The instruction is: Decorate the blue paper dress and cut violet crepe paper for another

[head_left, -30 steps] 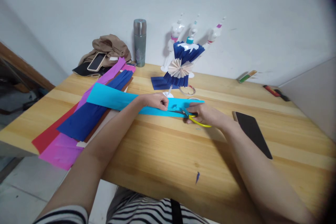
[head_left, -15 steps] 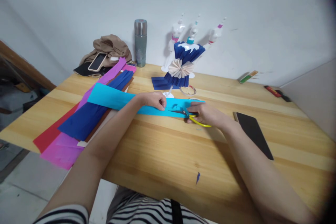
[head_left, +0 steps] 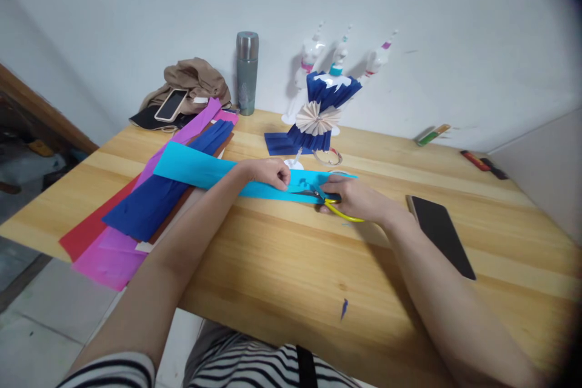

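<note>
A long turquoise crepe paper strip [head_left: 195,167] lies across the table, its left end over other coloured sheets. My left hand [head_left: 271,173] is closed, its fingers pinching the strip near the middle. To the right, my right hand [head_left: 349,193] grips yellow-handled scissors [head_left: 339,212], whose blades point left into the strip along its length. A cut slit shows between the two hands. Just behind the strip stands a figure in a pleated dark blue paper dress [head_left: 334,94] with a cream paper rosette [head_left: 317,118].
At left lie blue paper [head_left: 145,209], pink paper [head_left: 107,257] and red paper [head_left: 93,224]. Behind are a thermos [head_left: 247,76], a brown cloth [head_left: 195,79] and several white figures. A dark phone [head_left: 440,236] lies right of my right hand. A tape roll [head_left: 339,157] sits near the figure.
The scissors have moved slightly left along the strip, and less of the blades shows. My left hand keeps its pinch on the paper. The view has shifted a little.
</note>
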### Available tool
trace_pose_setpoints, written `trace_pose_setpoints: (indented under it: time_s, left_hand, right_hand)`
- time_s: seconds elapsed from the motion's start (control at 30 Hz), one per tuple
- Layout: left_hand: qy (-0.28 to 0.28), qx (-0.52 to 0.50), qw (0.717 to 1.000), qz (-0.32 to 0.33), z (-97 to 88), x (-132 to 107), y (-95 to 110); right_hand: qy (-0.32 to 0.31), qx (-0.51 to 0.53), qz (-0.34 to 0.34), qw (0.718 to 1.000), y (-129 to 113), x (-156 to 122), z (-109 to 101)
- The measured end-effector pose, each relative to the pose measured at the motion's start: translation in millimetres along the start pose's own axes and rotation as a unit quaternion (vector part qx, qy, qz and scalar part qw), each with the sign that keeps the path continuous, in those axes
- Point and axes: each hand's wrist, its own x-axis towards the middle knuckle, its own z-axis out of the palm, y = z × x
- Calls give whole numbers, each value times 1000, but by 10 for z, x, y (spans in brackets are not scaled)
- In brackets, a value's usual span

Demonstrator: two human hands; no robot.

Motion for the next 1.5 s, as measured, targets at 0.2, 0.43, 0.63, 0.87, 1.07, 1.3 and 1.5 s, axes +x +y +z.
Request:
trace_pose_setpoints:
  time_s: [0.2,0.43,0.63,0.87,1.07,1.3,1.5]
  left_hand:
    - [-3,-9,1000,1,4,4,12]
    - [-5,-23,1000,0,-1,-2,14]
    - [-2,-30,1000,-9,-5,-13,21]
    - [-7,-35,999,-10,-12,-17,44]
    - [3,-62,998,-17,-30,-49,48]
    - [24,-167,983,-68,-30,-87,74]
    - [25,-202,975,-88,-7,-34,21]
  right_hand:
    - [0,-20,0,1000,17,43,54]
    - [-3,-13,6,1000,-23,69,58]
    - [0,8,0,1000,-17,82,67]
    - [1,37,-1,999,-12,78,64]
    - [3,24,-13,1000,25,83,93]
    - [4,14,-3,1000,25,83,94]
    - [12,10,-10,1000,31,79,101]
